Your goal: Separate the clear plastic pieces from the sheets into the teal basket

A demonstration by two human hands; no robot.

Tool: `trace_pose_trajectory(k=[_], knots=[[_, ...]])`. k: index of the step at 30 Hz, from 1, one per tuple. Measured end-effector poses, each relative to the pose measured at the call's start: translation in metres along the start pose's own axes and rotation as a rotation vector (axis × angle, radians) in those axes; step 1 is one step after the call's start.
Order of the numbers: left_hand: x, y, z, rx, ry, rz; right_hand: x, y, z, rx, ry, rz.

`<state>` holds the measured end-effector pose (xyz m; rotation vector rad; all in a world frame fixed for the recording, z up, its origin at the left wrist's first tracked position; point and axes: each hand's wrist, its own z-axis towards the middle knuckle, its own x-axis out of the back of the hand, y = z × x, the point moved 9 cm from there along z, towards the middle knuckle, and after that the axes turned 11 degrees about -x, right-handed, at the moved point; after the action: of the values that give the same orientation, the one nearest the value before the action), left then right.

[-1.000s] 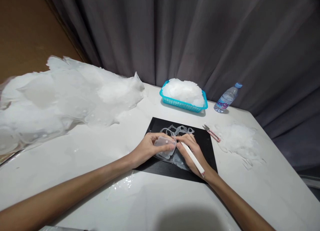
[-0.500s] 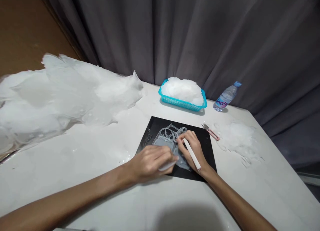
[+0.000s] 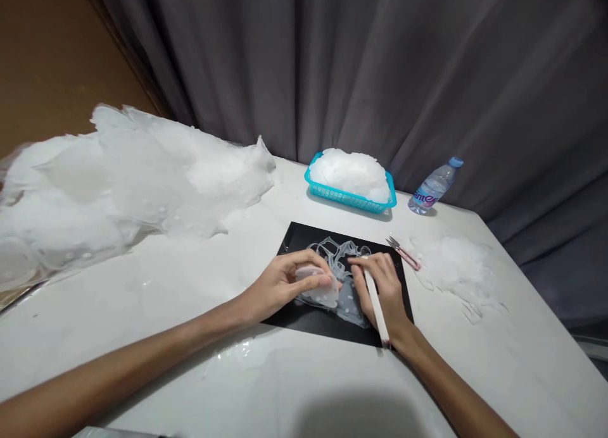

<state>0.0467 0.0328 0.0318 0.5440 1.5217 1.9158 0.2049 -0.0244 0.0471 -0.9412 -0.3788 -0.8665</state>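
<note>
Left hand (image 3: pixel 284 283) pinching a translucent piece (image 3: pixel 327 297), right hand (image 3: pixel 390 291) with grip clamped on a white stick (image 3: pixel 377 305)

Dark grey curtain (image 3: pixel 370 58) hanging in folds behind the tabletop's (image 3: pixel 228 394) back edge, brown panel (image 3: pixel 57 52) beyond the far left corner. Tabletop's white and kinda shiny, catching bits of light.
</note>
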Motion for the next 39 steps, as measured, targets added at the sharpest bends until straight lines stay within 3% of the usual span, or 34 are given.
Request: trace_pose_trajectory(k=[4,6,10,15,19,25,28,34,39], knots=[[0.005,0.001,-0.001,-0.028,0.025,0.067,-0.022,-0.03,-0.019,0.265,-0.27,-0.074],[0.007,0.001,-0.001,-0.037,0.028,0.076,-0.028,-0.038,-0.027,0.35,-0.33,-0.128],[0.015,-0.003,-0.001,-0.006,0.097,0.09,-0.032,-0.037,-0.029,0.348,-0.369,-0.179],[0.016,-0.019,0.0,0.15,0.153,-0.077,-0.033,-0.033,-0.027,0.324,-0.425,-0.174],[0.015,-0.022,0.002,0.194,0.198,-0.3,-0.03,-0.032,-0.025,0.326,-0.41,-0.156],[0.002,-0.02,0.001,0.283,0.127,-0.548,-0.027,-0.029,-0.024,0.317,-0.42,-0.114],[-0.001,-0.016,0.0,0.305,0.112,-0.615,-0.026,-0.026,-0.023,0.313,-0.414,-0.093],[-0.005,-0.011,0.0,0.305,0.063,-0.668,-0.019,-0.03,-0.02,0.396,-0.279,-0.165],[-0.007,-0.013,-0.001,0.316,0.039,-0.667,-0.013,-0.023,-0.015,0.363,-0.204,-0.211]])
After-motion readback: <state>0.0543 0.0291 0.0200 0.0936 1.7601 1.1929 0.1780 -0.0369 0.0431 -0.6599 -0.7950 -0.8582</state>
